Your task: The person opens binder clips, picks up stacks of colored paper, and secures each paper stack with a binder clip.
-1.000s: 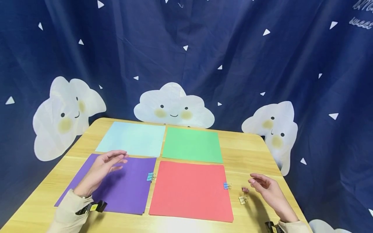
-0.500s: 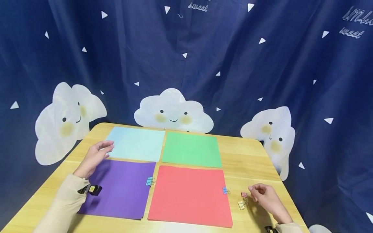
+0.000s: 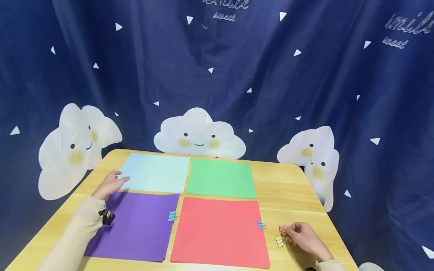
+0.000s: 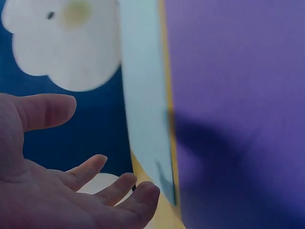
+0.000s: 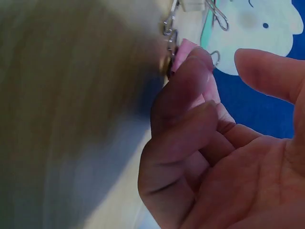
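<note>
My left hand is at the left edge of the light blue sheet, fingers spread with nothing between them; the left wrist view shows its thumb well apart. Beside the red sheet, my right hand has its fingertips right at a small pink binder clip. In the right wrist view the bent fingers partly hide that pink clip, while the thumb stands away from them. A gold binder clip lies just in front of the pink one.
A purple sheet bears a teal binder clip on its right edge. The red sheet has a blue binder clip likewise. A green sheet lies behind it on the wooden table. A dark blue curtain hangs behind.
My left hand has moved left and away from above the purple sheet to the light blue sheet's edge. The right hand has come down and left to the pink binder clip.
</note>
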Tool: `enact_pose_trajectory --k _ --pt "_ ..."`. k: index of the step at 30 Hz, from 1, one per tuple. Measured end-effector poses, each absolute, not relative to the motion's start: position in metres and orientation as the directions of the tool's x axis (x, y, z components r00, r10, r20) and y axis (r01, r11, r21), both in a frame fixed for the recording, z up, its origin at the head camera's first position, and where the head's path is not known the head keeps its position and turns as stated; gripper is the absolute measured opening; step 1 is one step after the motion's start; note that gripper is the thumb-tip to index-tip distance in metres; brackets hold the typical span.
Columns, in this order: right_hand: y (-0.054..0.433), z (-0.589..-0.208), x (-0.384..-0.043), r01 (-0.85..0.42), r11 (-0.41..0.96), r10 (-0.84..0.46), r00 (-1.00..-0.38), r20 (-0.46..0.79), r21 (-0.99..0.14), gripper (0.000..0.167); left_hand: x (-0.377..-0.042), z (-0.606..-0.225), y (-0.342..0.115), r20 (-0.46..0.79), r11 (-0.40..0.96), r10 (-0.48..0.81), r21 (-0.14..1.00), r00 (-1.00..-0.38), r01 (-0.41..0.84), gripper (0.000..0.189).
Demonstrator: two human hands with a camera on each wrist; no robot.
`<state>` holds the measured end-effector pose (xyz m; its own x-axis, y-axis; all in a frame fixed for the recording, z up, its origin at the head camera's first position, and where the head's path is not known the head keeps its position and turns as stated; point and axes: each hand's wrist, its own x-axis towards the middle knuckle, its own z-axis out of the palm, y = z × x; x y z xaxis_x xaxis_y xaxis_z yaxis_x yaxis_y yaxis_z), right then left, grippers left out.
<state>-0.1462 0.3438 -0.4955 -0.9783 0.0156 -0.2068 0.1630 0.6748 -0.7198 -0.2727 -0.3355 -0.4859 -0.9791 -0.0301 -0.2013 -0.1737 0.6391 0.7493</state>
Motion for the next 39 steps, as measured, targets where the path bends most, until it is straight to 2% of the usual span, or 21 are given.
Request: enact_pose_trajectory --k 6,10,14,21,24,31,37,39 --pt "0.345 -0.499 -0.144 0.186 0.677 0.005 -0.969 -0.248 -0.713 0.041 -0.289 -0.494 -0.341 -0.260 0.812 -0.047 0.552 -0.965 -0.188 0.089" --pt "0.346 -0.500 -0.144 0.175 0.668 -0.002 -0.972 -0.237 -0.723 0.040 -0.300 -0.498 -0.340 -0.245 0.877 -0.103 0.434 -0.964 -0.204 0.082" --pt "0.347 -0.501 -0.146 0.167 0.650 -0.019 -0.972 -0.235 -0.741 0.037 -0.310 -0.508 -0.338 -0.209 0.897 -0.155 0.381 -0.966 -0.226 0.073" --pt "0.346 -0.504 -0.150 0.161 0.606 -0.009 -0.978 -0.209 -0.779 0.024 -0.312 -0.512 -0.330 -0.237 0.861 -0.254 0.387 -0.938 -0.331 0.087" --pt "0.346 -0.505 -0.149 0.162 0.598 0.005 -0.980 -0.199 -0.785 0.019 -0.314 -0.512 -0.330 -0.245 0.857 -0.258 0.389 -0.935 -0.339 0.092" --pt "0.341 -0.506 -0.151 0.203 0.605 0.099 -0.979 -0.181 -0.770 0.012 -0.320 -0.509 -0.335 -0.284 0.837 -0.291 0.386 -0.913 -0.387 0.097" --pt "0.337 -0.505 -0.152 0.234 0.554 0.160 -0.972 -0.173 -0.799 0.012 -0.321 -0.508 -0.344 -0.307 0.804 -0.291 0.435 -0.906 -0.406 0.114" --pt "0.336 -0.505 -0.153 0.243 0.528 0.180 -0.968 -0.173 -0.814 0.013 -0.319 -0.508 -0.344 -0.320 0.782 -0.300 0.456 -0.899 -0.424 0.114"
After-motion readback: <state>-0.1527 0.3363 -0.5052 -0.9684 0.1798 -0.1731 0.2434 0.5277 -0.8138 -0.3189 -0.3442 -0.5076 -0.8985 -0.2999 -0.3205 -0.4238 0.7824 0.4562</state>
